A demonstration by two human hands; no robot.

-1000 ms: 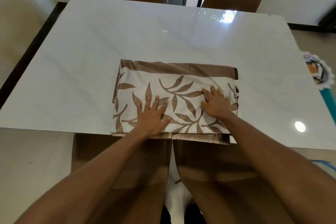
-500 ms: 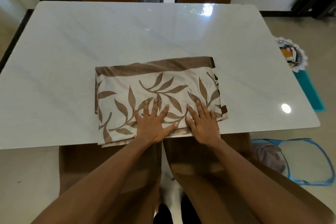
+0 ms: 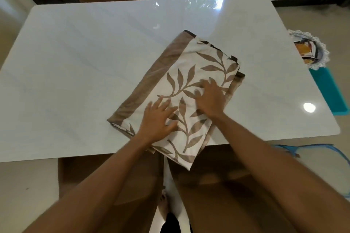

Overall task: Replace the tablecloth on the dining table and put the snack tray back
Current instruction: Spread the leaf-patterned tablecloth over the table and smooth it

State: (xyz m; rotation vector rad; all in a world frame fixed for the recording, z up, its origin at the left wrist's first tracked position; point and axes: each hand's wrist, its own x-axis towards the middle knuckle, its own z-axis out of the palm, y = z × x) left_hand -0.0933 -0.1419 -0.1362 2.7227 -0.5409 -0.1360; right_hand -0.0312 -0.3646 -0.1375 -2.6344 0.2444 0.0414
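- Cloth (image 3: 189, 70): it is folded, cream with brown leaves. It lies on the white desk (image 3: 85, 62), close to the front edge. One corner hangs over that edge.
- The cloth lies crooked. Its long way runs from near left to far right, with a brown band down the left long side.
- Left grip (image 3: 159, 117): a bare hand, flat on the near end of the cloth. The fingers are spread and hold nothing.
- Right grip (image 3: 210, 98): also flat and spread, on the middle of the cloth, a bit farther in. It holds nothing.
- The cloth is right under both grips. Its loose layers show at the right edge, and the right grip is nearer to them. I think that hand should lift them to open the cloth.
- Tray (image 3: 310, 49): it sits off the desk at the right, well apart from both grips.
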